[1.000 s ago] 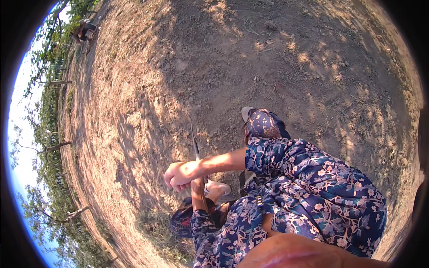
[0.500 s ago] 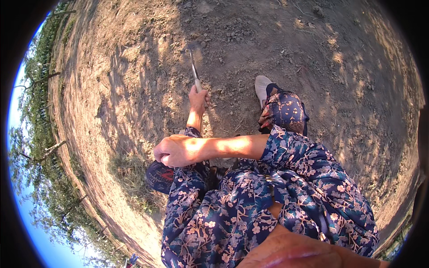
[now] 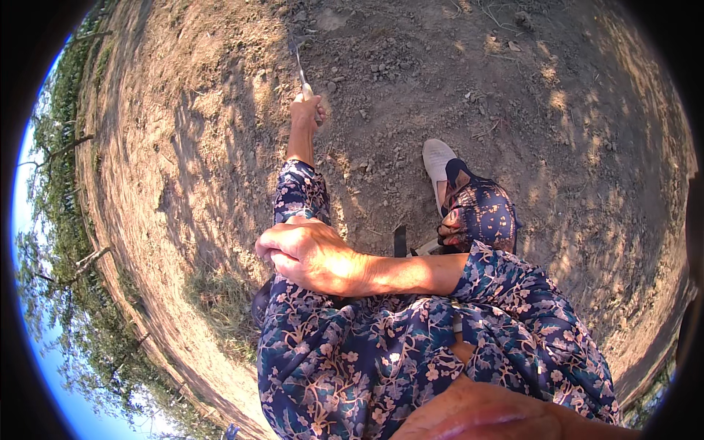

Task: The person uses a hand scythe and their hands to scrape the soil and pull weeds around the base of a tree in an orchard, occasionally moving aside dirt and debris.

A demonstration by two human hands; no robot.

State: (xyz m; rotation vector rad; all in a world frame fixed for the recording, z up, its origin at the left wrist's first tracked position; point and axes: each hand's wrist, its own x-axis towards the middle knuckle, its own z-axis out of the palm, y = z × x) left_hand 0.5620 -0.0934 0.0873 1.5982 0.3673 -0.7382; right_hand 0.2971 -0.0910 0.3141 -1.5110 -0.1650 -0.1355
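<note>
My left hand (image 3: 306, 111) is stretched forward, closed round the pale handle of a short hand hoe (image 3: 301, 72). The tool's thin metal shaft points away from me, and its dark head is small and unclear against the soil. Across my body lies my right forearm. My right hand (image 3: 297, 249) is closed with curled fingers and rests over the left sleeve near my left knee. Nothing shows in it.
Dry, cloddy soil (image 3: 381, 132) spreads all around in patchy shade. My right shoe (image 3: 438, 160) stands ahead of my bent right knee (image 3: 484, 216). A dry grass tuft (image 3: 220, 301) grows at the left. Beyond it are trees (image 3: 62, 293). A dark strip (image 3: 400, 240) lies near my right foot.
My left hand and the hoe have moved farther forward and slightly left, with the arm stretched out more. My right hand has shifted slightly right, still closed.
</note>
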